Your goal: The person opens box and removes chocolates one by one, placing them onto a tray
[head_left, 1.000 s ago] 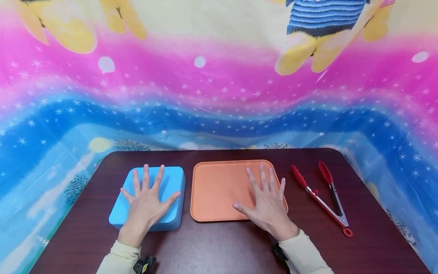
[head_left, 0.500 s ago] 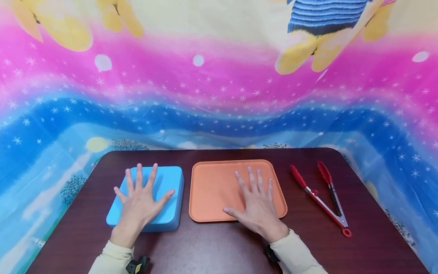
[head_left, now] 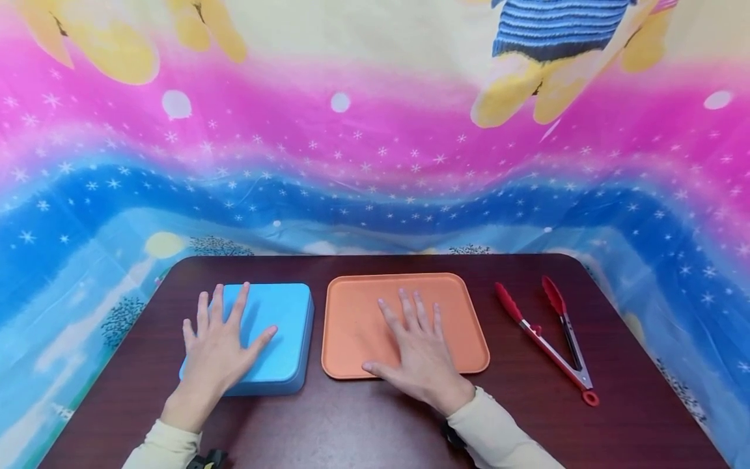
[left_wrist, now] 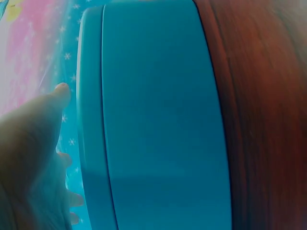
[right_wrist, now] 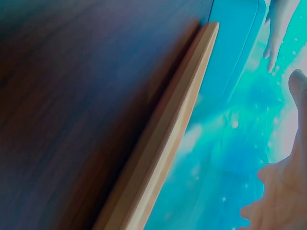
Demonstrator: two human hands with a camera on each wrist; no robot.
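"Beneath your left hand (head_left: 215,355), a blue box (head_left: 284,358) is sitting on the table (head_left: 328,423); beneath your right hand (head_left: 424,361), an orange tray (head_left: 351,326) is lying flat. So which step are you working on?"

"You seem to be only getting into position, hovering over both. If you're wanting either one, the move is probably calling for lowering a hand and curling your fingers around an edge."

"And how are your hands looking?"

"Both are hanging wide open, fingers spreading, thumbs pointing inward, holding nothing. The wrist views are showing gaps below them, so you're touching neither box nor tray."

"What about the tongs (head_left: 553,354)?"

"They're lying to the right of your right hand, apart from it, arms splaying, red tips pointing away from you."
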